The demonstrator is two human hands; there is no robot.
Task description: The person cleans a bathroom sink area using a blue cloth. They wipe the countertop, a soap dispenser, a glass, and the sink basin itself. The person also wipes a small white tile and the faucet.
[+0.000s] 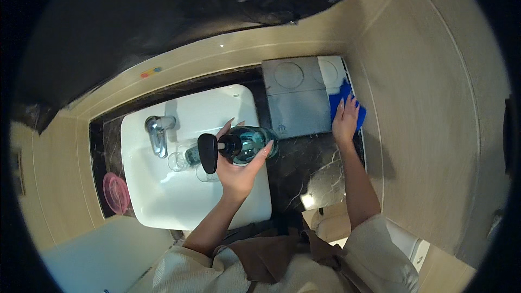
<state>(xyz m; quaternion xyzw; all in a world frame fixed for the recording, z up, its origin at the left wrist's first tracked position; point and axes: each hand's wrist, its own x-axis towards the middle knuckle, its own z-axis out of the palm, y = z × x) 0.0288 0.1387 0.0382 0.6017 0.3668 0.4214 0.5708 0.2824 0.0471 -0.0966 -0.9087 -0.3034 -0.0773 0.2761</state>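
Observation:
In my left hand [240, 175] is a teal, see-through pump bottle [254, 140] with a black pump head [208, 152]. The bottle is tilted over the right rim of the white washbasin [171, 207], with its base over the dark stone counter. My thumb lies along its near side and my other fingers are partly hidden behind it. My right hand [345, 124] lies palm down on a blue cloth [360, 120], at the right end of a grey and white box-like unit [299, 108]. Clear glassware [177, 162] lies in the basin, partly hidden by my left hand and the pump head.
A chrome faucet [160, 134] stands at the basin's left. On the counter's left end is a pink plastic bowl [116, 193]. Dark marbled stone [305, 167] lies between basin and right wall [419, 89]. Black sheeting [183, 12] hangs above the back wall.

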